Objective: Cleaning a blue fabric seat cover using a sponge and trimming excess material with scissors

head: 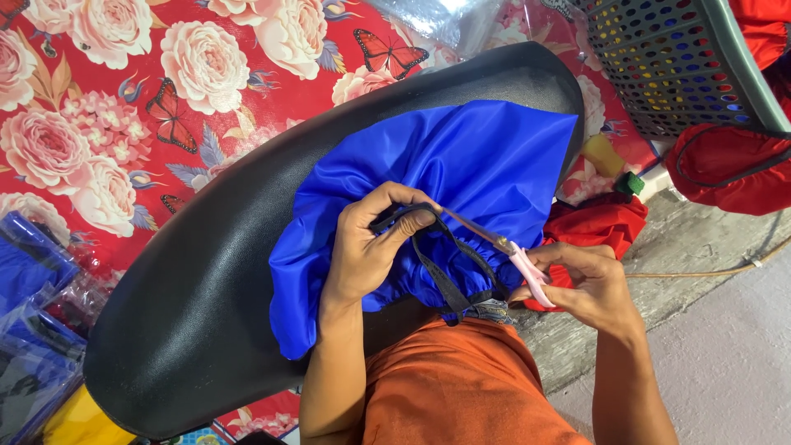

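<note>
the blue fabric cover (pixel 461 173) lies gathered over the near end of a long black cushion (pixel 189 305), right above my lap in orange cloth (pixel 461 387). it looks thin, shiny and light, so i judge it slippery and quick to bunch; the ruched hem near me is the firmest place to take hold. a black strap (pixel 441 276) loops out of that hem, soft and limp, and will sag unless kept taut.

my left hand (pixel 371 247) is closed, thumb and fingers pinching the strap's upper end against the fabric. my right hand (pixel 581 284) is wrapped around the pink handles of small scissors (pixel 515 259), the blades reaching toward the pinched spot; i cannot tell whether the blades are parted.

outward: red cloth (pixel 601 222) sits just beside the right hand, a perforated grey basket (pixel 676 66) beyond it, a flowered red mat (pixel 124 99) behind the cushion. the cushion's curved edge runs close under the fabric; open concrete floor (pixel 725 354) to my right gives the freest room.
</note>
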